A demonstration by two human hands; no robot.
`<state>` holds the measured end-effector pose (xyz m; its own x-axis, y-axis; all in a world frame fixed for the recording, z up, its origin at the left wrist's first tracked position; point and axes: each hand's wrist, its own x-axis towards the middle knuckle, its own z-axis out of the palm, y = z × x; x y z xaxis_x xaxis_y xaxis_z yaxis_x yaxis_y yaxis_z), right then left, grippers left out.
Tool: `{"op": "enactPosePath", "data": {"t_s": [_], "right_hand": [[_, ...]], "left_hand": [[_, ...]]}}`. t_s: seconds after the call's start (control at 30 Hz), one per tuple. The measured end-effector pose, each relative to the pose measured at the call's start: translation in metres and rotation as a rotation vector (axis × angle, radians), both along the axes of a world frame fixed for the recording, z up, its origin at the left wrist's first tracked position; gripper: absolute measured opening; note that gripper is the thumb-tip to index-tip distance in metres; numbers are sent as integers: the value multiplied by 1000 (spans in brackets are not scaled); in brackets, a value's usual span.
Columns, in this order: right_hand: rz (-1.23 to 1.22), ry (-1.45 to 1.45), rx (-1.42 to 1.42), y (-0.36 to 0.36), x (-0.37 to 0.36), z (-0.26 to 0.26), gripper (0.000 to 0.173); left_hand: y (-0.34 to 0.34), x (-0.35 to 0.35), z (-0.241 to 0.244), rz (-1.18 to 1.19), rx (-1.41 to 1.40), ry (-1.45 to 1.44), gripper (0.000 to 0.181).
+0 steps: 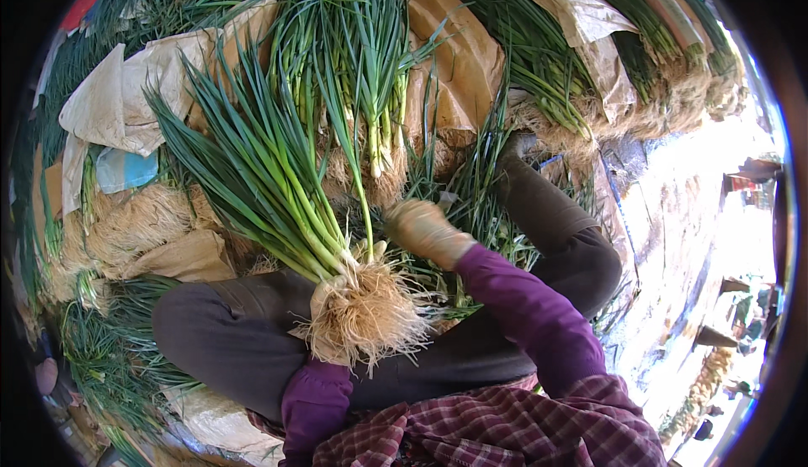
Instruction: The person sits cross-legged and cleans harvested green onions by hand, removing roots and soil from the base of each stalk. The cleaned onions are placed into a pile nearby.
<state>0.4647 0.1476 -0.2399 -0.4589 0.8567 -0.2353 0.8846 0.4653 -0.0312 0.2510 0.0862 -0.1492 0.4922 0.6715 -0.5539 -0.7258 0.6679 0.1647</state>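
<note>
A bunch of green onions (278,183) with long green leaves and pale roots lies slanted over my lap, leaves to the upper left. My left hand (328,315), in a pale glove, is shut on the bunch near its roots and is mostly hidden by them. One more green stalk stands at the bunch's right side. To the right of that stalk is my gloved right hand (423,230), blurred; whether it holds anything cannot be told. Beyond my hands lies a loose heap of green onions (379,88), roots towards me.
Sheets of brown paper (454,57) lie between piles of green onions at the back. More rooted bunches (139,221) are stacked at left, beside a light blue piece of plastic (126,169). Loose leaves (113,347) cover the lower left. My bent legs (555,233) frame the work.
</note>
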Motion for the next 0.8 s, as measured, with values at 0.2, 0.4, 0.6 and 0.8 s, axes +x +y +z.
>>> {"op": "enactPosePath", "data": {"t_s": [0.2, 0.4, 0.6, 0.8], "right_hand": [[8, -263, -491, -34, 31, -112, 18], [-50, -589, -1049, -83, 137, -83, 25], [-46, -290, -515, -39, 90, -62, 13], [-888, 681, -85, 76, -24, 31, 22]], "left_hand": [[0, -8, 5, 41, 30, -104, 57], [3, -8, 1, 60, 26, -180, 57], [2, -12, -5, 99, 22, -187, 56], [0, -10, -8, 92, 29, -165, 56]]}}
